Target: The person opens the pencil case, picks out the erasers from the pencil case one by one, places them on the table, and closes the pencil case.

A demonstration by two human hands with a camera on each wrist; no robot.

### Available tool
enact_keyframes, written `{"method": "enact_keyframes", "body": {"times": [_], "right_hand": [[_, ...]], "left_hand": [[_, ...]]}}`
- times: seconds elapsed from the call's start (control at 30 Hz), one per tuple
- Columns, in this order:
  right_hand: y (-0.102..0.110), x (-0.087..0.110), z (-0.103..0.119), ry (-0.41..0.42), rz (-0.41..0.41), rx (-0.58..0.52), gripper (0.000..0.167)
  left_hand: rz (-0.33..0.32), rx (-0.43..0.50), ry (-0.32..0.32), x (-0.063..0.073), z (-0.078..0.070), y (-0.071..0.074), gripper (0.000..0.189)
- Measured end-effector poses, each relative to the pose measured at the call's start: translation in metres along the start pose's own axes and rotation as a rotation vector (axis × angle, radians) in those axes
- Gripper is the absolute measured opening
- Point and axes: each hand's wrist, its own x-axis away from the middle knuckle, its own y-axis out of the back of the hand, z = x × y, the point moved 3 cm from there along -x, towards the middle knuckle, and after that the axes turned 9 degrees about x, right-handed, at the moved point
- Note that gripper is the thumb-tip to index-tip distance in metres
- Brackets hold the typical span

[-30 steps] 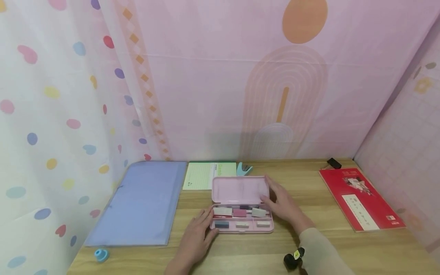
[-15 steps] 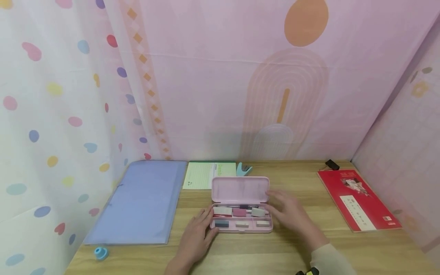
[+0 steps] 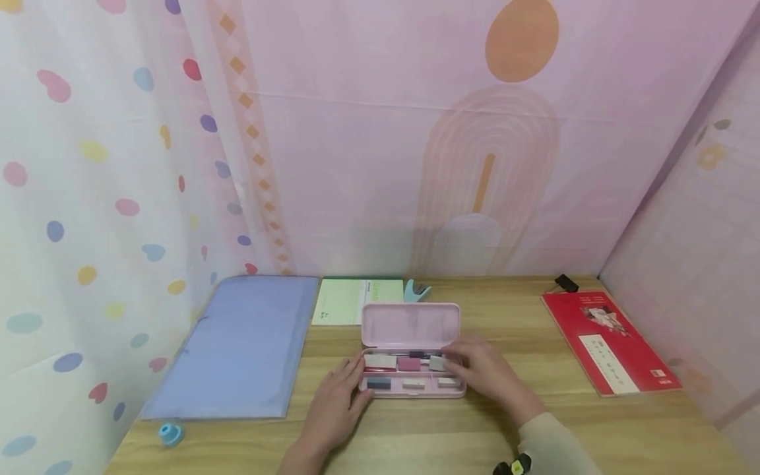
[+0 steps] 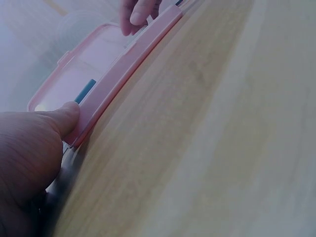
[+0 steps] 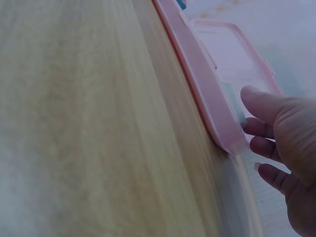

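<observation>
A pink pencil case [image 3: 411, 324] stands on the wooden table with its lid tipped up. Inside lie a white block [image 3: 380, 362], a pink block [image 3: 408, 364], a grey-white block [image 3: 437, 363], a dark blue block [image 3: 379, 382], small pale blocks and some pens. My left hand [image 3: 337, 402] holds the case's left end, the thumb at its front corner. Over the right end is my right hand [image 3: 489, 373], fingertips beside the grey-white block. In the right wrist view its thumb and loosely bent fingers stand apart; whether they touch the block I cannot tell.
A blue folder [image 3: 237, 349] lies at the left, with a small light-blue cap-like piece [image 3: 171, 434] before it. Behind the case are a green notepad [image 3: 341, 302] and a light-blue stapler [image 3: 417, 291]. A red booklet [image 3: 608, 343] and a black clip [image 3: 567, 284] are at the right.
My right hand has let go of the lid's right edge and come down and left over the case's right end. My left hand stays at the left end.
</observation>
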Motion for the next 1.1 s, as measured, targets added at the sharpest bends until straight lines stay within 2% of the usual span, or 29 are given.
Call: {"method": "enact_keyframes", "body": {"times": [0.17, 0.6, 0.8, 1.1], "right_hand": [[-0.004, -0.003, 0.000, -0.032, 0.046, 0.022, 0.023], [-0.007, -0.005, 0.000, -0.086, 0.079, 0.025, 0.018], [-0.007, -0.003, 0.000, -0.104, 0.065, -0.010, 0.016], [0.004, 0.003, 0.001, -0.108, -0.003, -0.095, 0.017]], "left_hand": [[0.003, -0.012, 0.001, -0.001, 0.001, 0.000, 0.063], [-0.003, -0.007, -0.009, -0.003, 0.002, 0.000, 0.062], [-0.018, -0.011, -0.031, -0.003, 0.002, -0.001, 0.061], [0.022, -0.003, 0.014, -0.003, 0.003, -0.002, 0.062]]}}
